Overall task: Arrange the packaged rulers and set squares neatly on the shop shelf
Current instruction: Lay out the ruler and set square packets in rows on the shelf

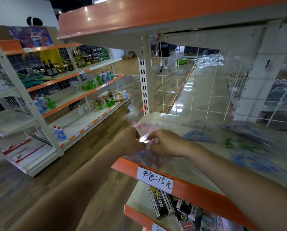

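Holding the pink packet (145, 129) at centre frame, both hands are meeting over the left end of the shelf (157, 116).

- Left hand (129, 140): fingers are curling tightly and pinching the packet's left edge.
- Right hand (166, 142): knuckles are facing up, with the fingers curling down and gripping the clear film from the right.
- Packet: its long axis is running from the orange front lip up-frame toward the back of the shelf. The pink-printed end is pointing up-frame, and a clear corner is showing just beyond it. The near end is hanging over the lip. The hands are covering its middle, so I cannot tell whether the far end is touching the board.

Around it:
- A blue packet (197, 135) is lying flat to the right, near the right hand but apart from it.
- A green packet (229, 142) is lying further right, and more blue ones are smearing into blur at the right edge.
- Wire mesh (206, 90) is closing off the back of the shelf, and an upright post (144, 77) is standing at its back left corner.
- An upper shelf (139, 17) is overhanging at the top of the frame.
- A handwritten price label (155, 179) is sitting on the front lip below the hands.
- Black boxes (161, 204) are lying on the shelf underneath.
- Bottles (104, 77) are standing on racks at mid left.
- A person (163, 54) is showing beyond the mesh, upper centre.
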### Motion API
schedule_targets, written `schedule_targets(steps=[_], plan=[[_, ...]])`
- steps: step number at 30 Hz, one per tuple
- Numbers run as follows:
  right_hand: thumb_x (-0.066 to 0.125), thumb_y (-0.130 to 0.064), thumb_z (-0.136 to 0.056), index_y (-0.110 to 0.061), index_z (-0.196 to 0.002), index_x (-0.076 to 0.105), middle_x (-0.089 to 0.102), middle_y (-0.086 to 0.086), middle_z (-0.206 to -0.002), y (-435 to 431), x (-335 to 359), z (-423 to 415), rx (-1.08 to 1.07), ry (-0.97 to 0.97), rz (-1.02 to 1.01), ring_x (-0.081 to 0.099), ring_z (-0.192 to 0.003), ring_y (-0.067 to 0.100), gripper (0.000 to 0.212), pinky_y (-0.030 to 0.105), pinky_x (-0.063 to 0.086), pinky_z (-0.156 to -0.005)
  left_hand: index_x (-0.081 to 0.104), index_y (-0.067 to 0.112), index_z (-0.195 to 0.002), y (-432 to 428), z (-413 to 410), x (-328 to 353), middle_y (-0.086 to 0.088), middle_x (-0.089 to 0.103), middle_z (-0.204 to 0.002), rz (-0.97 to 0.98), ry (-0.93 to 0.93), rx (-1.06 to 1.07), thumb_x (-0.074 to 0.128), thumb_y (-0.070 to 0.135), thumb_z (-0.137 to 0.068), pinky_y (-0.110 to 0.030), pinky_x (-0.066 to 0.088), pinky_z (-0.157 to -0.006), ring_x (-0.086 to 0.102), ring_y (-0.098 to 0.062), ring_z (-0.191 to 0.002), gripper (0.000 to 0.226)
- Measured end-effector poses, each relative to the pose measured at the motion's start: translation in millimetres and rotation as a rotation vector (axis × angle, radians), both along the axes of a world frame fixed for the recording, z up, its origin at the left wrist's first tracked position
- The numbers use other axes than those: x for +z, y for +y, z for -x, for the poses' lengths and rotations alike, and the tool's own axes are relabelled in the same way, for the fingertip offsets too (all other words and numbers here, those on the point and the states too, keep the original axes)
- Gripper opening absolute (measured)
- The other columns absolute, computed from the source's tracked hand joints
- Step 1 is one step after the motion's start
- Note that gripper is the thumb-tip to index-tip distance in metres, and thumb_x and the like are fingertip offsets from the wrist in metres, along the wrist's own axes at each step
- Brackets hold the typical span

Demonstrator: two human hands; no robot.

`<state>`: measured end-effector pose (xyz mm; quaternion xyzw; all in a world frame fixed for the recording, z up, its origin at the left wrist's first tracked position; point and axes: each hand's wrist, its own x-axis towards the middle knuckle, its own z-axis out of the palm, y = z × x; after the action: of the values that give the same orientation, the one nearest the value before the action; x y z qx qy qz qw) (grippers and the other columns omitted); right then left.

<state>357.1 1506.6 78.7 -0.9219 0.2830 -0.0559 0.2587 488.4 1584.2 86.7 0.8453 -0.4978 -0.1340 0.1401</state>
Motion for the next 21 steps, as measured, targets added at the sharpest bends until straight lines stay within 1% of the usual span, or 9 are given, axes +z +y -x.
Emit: schedule_targets(steps=[1, 3, 5, 7, 11, 13, 16, 18, 21], plan=[[0.053, -0.018, -0.09, -0.018, -0.118, 0.06, 0.057, 0.004, -0.125, -0.9, 1.6, 2.7, -0.04, -0.066, -0.046, 0.053, -0.115, 0.021, 0.029, 0.024, 0.04, -0.081, 0.058, 0.008, -0.115, 1.2, -0.4, 0.1, -0.002, 0.058, -0.104, 0.034, 0.063, 0.012, 0.066, 0.023, -0.082, -0.027, 0.05, -0.074, 0.057, -0.017, -0.09, 0.036], [0.055, -0.017, -0.09, -0.015, -0.115, 0.062, 0.061, 0.002, -0.117, -2.1, 5.8, 9.2, -0.112, -0.206, -0.096, 0.057, -0.105, 0.017, 0.026, 0.026, 0.044, -0.083, 0.057, 0.007, -0.115, 3.3, -2.3, -0.4, -0.004, 0.059, -0.101, 0.098, 0.25, 0.07, 0.066, 0.014, -0.084, -0.021, 0.047, -0.065, 0.056, -0.013, -0.081, 0.033], [0.056, -0.015, -0.09, -0.014, -0.101, 0.065, 0.064, 0.0, -0.095, -4.0, 7.3, 14.8, -0.156, -0.266, -0.185, 0.06, -0.091, 0.016, 0.014, 0.028, 0.048, -0.077, 0.06, 0.003, -0.113, 4.9, -5.4, -1.5, -0.01, 0.065, -0.092, 0.184, 0.44, 0.157, 0.064, 0.003, -0.083, -0.023, 0.05, -0.063, 0.057, -0.013, -0.069, 0.03], [0.056, -0.014, -0.091, -0.01, -0.092, 0.067, 0.064, 0.002, -0.082, -5.0, 8.0, 18.9, -0.179, -0.239, -0.307, 0.06, -0.077, 0.015, 0.012, 0.028, 0.047, -0.066, 0.06, 0.001, -0.112, 5.1, -7.0, -2.3, -0.015, 0.067, -0.09, 0.28, 0.593, 0.236, 0.062, -0.003, -0.083, -0.03, 0.053, -0.071, 0.057, -0.016, -0.065, 0.03], [0.054, -0.026, -0.095, -0.01, -0.094, 0.066, 0.069, 0.007, -0.088, -2.3, 8.6, 21.5, -0.213, -0.22, -0.491, 0.063, -0.073, 0.012, 0.019, 0.025, 0.049, -0.063, 0.061, 0.008, -0.109, 2.3, 1.9, 3.4, -0.011, 0.067, -0.085, 0.393, 0.817, 0.24, 0.064, -0.003, -0.084, -0.031, 0.049, -0.074, 0.058, -0.019, -0.072, 0.028], [0.054, -0.024, -0.095, -0.013, -0.095, 0.064, 0.069, 0.008, -0.093, -2.9, 10.2, 20.1, -0.276, -0.369, -0.521, 0.063, -0.074, 0.011, 0.015, 0.025, 0.05, -0.064, 0.063, 0.007, -0.1, 0.7, 11.1, 8.2, -0.013, 0.069, -0.087, 0.372, 0.886, 0.182, 0.066, -0.001, -0.081, -0.033, 0.047, -0.078, 0.06, -0.02, -0.074, 0.021], [0.053, -0.015, -0.096, -0.011, -0.096, 0.062, 0.07, 0.004, -0.084, -8.2, 19.4, 25.1, -0.33, -0.527, -0.564, 0.065, -0.07, 0.01, 0.01, 0.026, 0.052, -0.065, 0.066, 0.009, -0.086, -3.8, 20.9, 12.0, -0.016, 0.071, -0.091, 0.28, 0.867, 0.075, 0.069, 0.005, -0.081, -0.035, 0.046, -0.081, 0.061, -0.02, -0.077, 0.007], [0.051, -0.012, -0.096, -0.008, -0.099, 0.062, 0.07, 0.004, -0.08, -14.1, 27.9, 35.5, -0.303, -0.483, -0.571, 0.065, -0.067, 0.011, 0.012, 0.024, 0.053, -0.064, 0.068, 0.01, -0.086, -8.1, 21.9, 15.2, -0.014, 0.071, -0.09, 0.272, 0.869, 0.038, 0.067, 0.011, -0.084, -0.034, 0.047, -0.08, 0.062, -0.018, -0.077, 0.003], [0.054, -0.015, -0.095, -0.011, -0.101, 0.063, 0.068, 0.002, -0.079, -23.4, 41.1, 57.5, -0.231, -0.27, -0.506, 0.062, -0.068, 0.011, 0.012, 0.023, 0.053, -0.067, 0.067, 0.01, -0.09, -16.1, 20.4, 21.6, -0.005, 0.067, -0.079, 0.367, 1.014, 0.053, 0.06, 0.016, -0.09, -0.032, 0.046, -0.076, 0.06, -0.016, -0.071, 0.009]])
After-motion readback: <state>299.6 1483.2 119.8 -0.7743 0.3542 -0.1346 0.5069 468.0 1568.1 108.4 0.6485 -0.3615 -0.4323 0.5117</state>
